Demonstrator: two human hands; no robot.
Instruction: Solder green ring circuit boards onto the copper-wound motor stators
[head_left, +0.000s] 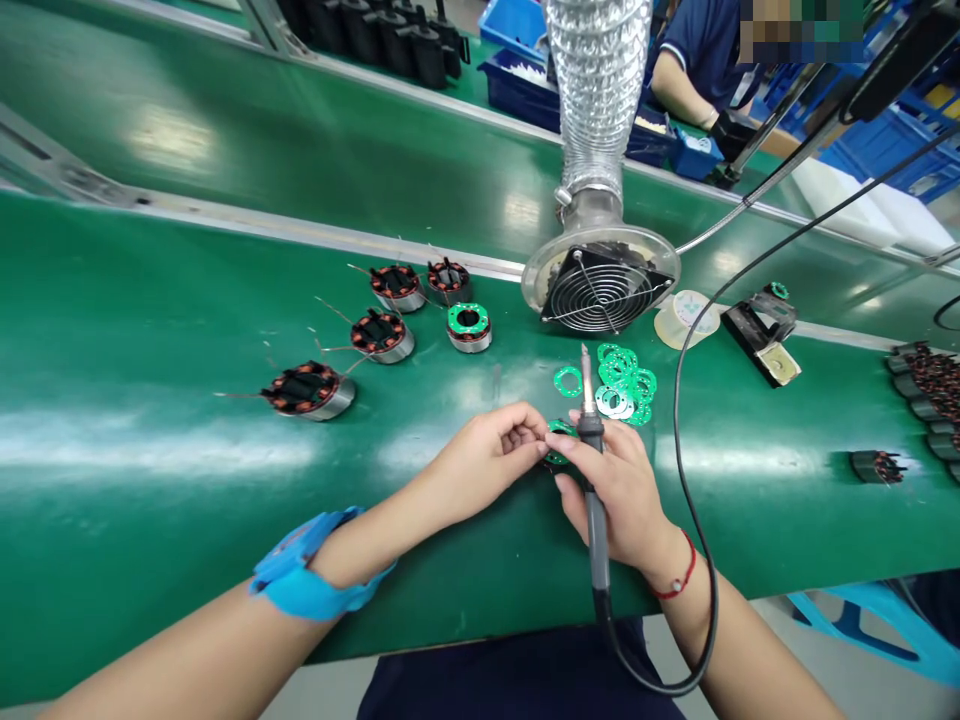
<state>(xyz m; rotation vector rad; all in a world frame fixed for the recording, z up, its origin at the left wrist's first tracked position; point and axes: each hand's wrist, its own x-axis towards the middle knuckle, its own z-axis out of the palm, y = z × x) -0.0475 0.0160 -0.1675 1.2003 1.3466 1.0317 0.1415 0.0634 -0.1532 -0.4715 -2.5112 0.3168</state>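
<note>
Fingers at green ring board, soldering iron in hand

Left hand: fingers curled, tips at the board's left edge; whether they pinch anything cannot be told. Blue band on the wrist.

Right hand: closed on the soldering iron, tip pointing up and away from the fingers; thumb and forefinger reach the same board. Red bracelet on the wrist.

Green ring board: between both hands' fingertips, partly hidden by them.

Just beyond the fingers: one loose ring, apart; to its right, a pile of green rings, overlapping.

Farther, ahead of the fingers: round fan guard under a silver duct; to its right, a pale spool and a black stand.

Left of the fingers, farther off: stator topped with a green ring; four copper-wound stators, several with wires sticking out.

Far right of the fingers: lone stator, then a cluster of stators at the view's edge.
</note>
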